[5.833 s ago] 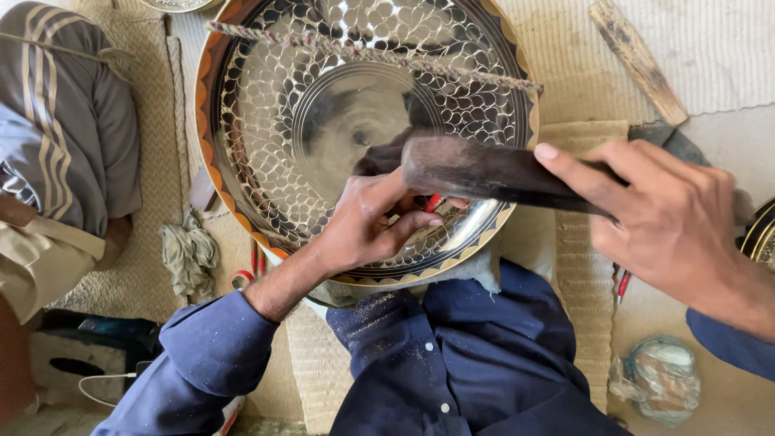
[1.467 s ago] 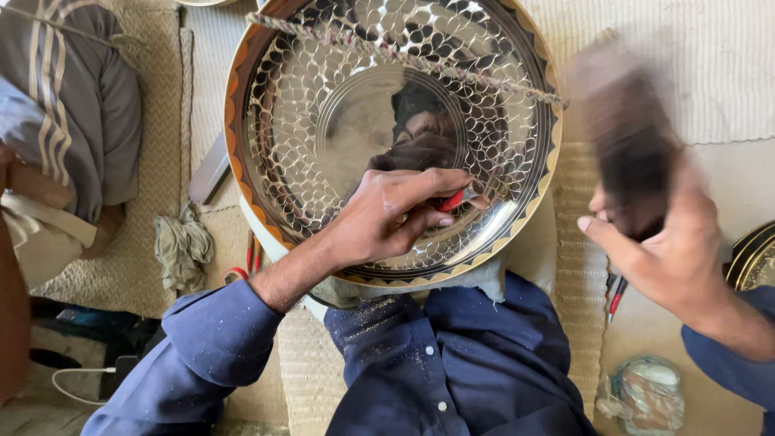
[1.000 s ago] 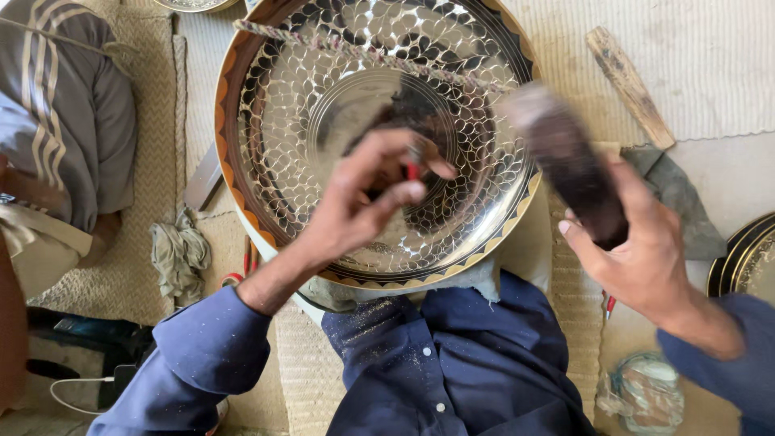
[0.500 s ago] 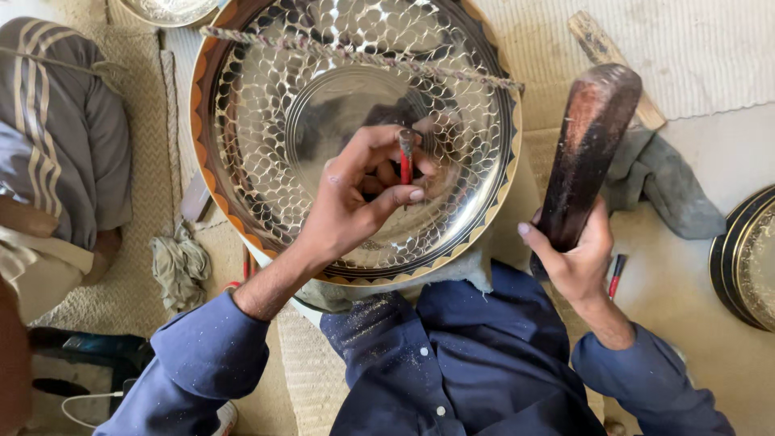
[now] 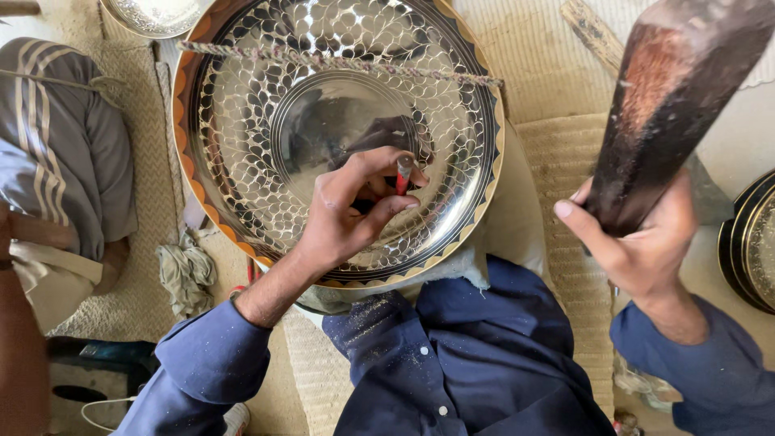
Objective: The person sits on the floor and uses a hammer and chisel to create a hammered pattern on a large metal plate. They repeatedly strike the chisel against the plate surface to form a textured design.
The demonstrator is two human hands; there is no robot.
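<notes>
Chisel set on tray, mallet raised

Left hand (image 5: pixel 343 218) pinches a small red-handled chisel (image 5: pixel 402 175) against the round engraved silver tray (image 5: pixel 242 161); right hand (image 5: pixel 638 242) grips a dark wooden mallet (image 5: pixel 670 105) upright.

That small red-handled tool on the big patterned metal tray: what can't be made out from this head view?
- Tip of the red-handled tool: hidden by the left hand.
- Top of the dark wooden mallet in the right hand: cut off by the frame's upper edge.
- Near rim of the tray: partly behind the left forearm.
- Dark dish: cut off at right.
</notes>
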